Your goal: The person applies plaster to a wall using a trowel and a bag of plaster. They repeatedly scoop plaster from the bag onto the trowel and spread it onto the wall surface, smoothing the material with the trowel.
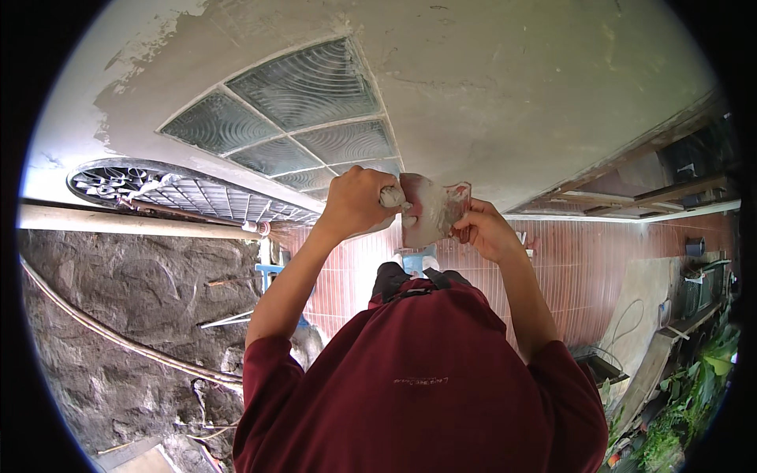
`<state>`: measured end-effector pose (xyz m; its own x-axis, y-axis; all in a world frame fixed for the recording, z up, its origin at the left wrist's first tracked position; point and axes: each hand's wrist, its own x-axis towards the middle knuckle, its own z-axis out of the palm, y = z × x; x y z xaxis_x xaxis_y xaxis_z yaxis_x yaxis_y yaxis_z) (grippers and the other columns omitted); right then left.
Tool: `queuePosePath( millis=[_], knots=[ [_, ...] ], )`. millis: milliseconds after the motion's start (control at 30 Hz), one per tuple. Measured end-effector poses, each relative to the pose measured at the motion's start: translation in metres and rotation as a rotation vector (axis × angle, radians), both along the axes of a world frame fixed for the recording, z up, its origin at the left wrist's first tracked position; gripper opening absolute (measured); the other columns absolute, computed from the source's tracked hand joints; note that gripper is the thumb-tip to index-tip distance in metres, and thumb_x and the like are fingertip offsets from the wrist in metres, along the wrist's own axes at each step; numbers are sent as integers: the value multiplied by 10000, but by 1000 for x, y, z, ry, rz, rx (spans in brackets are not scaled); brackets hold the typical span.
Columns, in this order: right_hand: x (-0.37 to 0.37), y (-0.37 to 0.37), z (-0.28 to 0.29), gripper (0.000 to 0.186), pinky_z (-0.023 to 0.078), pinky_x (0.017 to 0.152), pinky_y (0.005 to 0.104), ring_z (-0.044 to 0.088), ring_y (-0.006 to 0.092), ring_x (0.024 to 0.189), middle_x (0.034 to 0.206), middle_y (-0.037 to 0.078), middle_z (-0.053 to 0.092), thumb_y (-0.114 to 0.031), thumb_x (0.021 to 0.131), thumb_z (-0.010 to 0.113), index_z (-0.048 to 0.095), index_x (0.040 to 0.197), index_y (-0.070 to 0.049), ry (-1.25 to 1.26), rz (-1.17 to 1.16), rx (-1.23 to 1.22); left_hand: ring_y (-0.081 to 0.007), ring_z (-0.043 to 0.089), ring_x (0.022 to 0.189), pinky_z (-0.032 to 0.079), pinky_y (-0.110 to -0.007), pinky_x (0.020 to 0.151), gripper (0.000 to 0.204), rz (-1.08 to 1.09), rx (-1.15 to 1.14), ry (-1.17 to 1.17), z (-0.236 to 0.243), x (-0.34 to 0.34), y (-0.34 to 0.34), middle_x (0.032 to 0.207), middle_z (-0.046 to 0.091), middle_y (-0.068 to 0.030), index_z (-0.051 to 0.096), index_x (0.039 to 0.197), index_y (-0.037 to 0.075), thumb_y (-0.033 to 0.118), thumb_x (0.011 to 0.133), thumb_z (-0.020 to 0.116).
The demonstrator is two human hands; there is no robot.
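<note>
My left hand (356, 203) is closed round the plaster-caked handle (389, 196) of a plastering trowel, whose pale blade shows only in part behind the fingers. Just to its right, my right hand (486, 229) pinches the edge of a reddish flat scraper (430, 209) smeared with grey plaster. The trowel and the scraper are side by side in front of my chest; whether they touch, I cannot tell. Beyond both hands rises a grey plastered wall (489, 110) with a glass-block window (303, 87) set in it.
Left of me are an oval metal grille (181, 189), a pale pipe (134, 221) and a rough stone surface (142, 292). Beneath me lies a red tiled floor (552, 260), with a blue support (414, 260) near my feet. Plants (686, 410) and planks (646, 378) lie at the right.
</note>
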<state>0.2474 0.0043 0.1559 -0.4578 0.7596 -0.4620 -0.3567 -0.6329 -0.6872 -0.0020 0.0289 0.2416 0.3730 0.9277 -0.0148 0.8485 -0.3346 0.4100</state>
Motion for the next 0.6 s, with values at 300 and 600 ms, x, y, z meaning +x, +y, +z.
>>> queuePosePath(
  millis=[300, 600],
  knots=[
    [7, 2, -5, 191, 453, 577, 268, 609, 140, 673, 822, 77, 640, 47, 801, 525, 591, 970, -11, -50, 59, 44, -318, 661, 762, 546, -419, 660, 178, 83, 38, -48, -9, 8, 1, 763, 695, -91, 741, 811, 194, 268, 655, 786],
    [5, 2, -11, 205, 452, 587, 270, 602, 138, 699, 843, 70, 637, 53, 797, 523, 602, 976, -9, -22, 24, 54, -317, 667, 712, 543, -402, 653, 151, 71, 77, 73, -15, 13, -8, 730, 692, -88, 758, 823, 219, 239, 675, 771]
  ],
)
